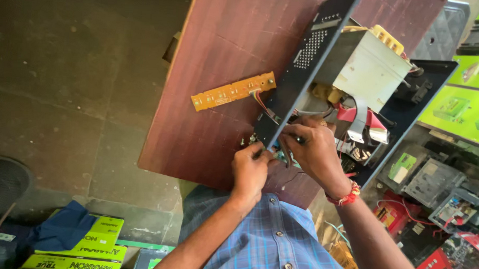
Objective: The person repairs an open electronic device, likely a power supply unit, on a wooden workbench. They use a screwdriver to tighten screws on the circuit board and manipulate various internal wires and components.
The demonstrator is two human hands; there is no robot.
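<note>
Reddish-brown counter (220, 70) over grey floor, open black chassis (305, 62) near its front edge, orange board (233, 91) wired beside, my left hand (249, 169) gripping chassis corner, my right hand (311, 145) closed on a small tool (299, 139) inside.

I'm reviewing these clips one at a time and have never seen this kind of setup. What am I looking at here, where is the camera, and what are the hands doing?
There is no machine; a person in a blue checked shirt works with bare hands. The single camera sits on their head and looks down. On the reddish-brown wooden table stands an opened electrical unit with a black perforated metal panel and a large pale transformer block inside. A narrow orange circuit strip lies on the table, joined to the unit by coloured wires. The left hand grips the panel's lower edge. The right hand holds a slim dark tool, probably a screwdriver, its tip hidden among the wiring.
</note>
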